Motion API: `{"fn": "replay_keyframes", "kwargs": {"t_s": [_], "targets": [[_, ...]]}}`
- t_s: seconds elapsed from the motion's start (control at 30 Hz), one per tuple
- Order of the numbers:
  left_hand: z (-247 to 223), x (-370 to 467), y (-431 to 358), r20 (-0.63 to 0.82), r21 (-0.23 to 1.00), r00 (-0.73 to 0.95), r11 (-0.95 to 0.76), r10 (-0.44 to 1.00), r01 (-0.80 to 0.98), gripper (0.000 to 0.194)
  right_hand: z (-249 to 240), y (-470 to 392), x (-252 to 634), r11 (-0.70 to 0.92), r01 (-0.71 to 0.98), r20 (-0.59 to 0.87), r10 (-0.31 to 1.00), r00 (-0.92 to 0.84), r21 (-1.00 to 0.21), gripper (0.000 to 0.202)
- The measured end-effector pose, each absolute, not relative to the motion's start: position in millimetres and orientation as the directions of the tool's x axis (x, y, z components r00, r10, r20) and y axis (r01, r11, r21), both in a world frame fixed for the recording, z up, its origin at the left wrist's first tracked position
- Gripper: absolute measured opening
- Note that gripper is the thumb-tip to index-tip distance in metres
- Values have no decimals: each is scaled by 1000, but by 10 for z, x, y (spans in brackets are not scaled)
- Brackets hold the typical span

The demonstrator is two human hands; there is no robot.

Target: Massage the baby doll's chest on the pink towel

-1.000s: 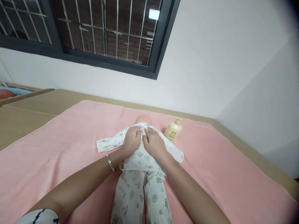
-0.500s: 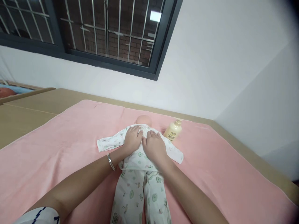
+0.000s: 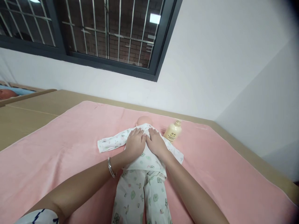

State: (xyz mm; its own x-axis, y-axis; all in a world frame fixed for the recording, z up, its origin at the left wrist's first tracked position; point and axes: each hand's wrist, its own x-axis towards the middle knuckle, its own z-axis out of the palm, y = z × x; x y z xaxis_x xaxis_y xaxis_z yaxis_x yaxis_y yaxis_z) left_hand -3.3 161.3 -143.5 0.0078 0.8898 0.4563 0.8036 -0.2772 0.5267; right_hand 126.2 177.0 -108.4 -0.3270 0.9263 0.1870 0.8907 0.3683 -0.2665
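Observation:
A doll in a white printed top (image 3: 143, 161) and matching trousers (image 3: 132, 196) lies stretched out on a pink blanket (image 3: 79, 133). Its smooth head (image 3: 144, 120) shows just beyond the collar, the face out of sight. My left hand (image 3: 135, 142) rests flat on the left part of the upper body, fingers stretched toward the collar. Beside it my right hand (image 3: 157, 142) lies flat on the right part, thumbs nearly touching. Both sleeves spread outward, and no doll hands show at the cuffs. A pale yellow pump bottle (image 3: 173, 131) is close to the doll's right-side sleeve.
The blanket covers a tan tabletop (image 3: 39, 104) set against a white wall (image 3: 198, 62). Above is a dark-framed window (image 3: 112, 62) with metal bars. At the far left, a wooden-edged compartment holds something blue and a reddish-brown object (image 3: 7, 94).
Both hands have shifted slightly over the top. The right hand has slid a little toward the collar, its fingers straighter; the left has moved slightly right. The bottle stays put.

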Motion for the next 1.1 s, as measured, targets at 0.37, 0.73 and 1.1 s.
{"fn": "replay_keyframes", "kwargs": {"t_s": [0.37,0.73,1.1], "targets": [[-1470,-59,1684,495,460,53,-313,867,831,40,-1004,1723,1248,416,866,179,908,-378,-277,48],[-1346,-156,1793,403,459,155,-346,902,818,38,-956,1536,1187,412,901,231,898,-375,-138,41],[-1337,-70,1633,463,460,136,-368,876,808,38,-1026,1807,1276,347,913,166,934,-316,-214,44]]}}
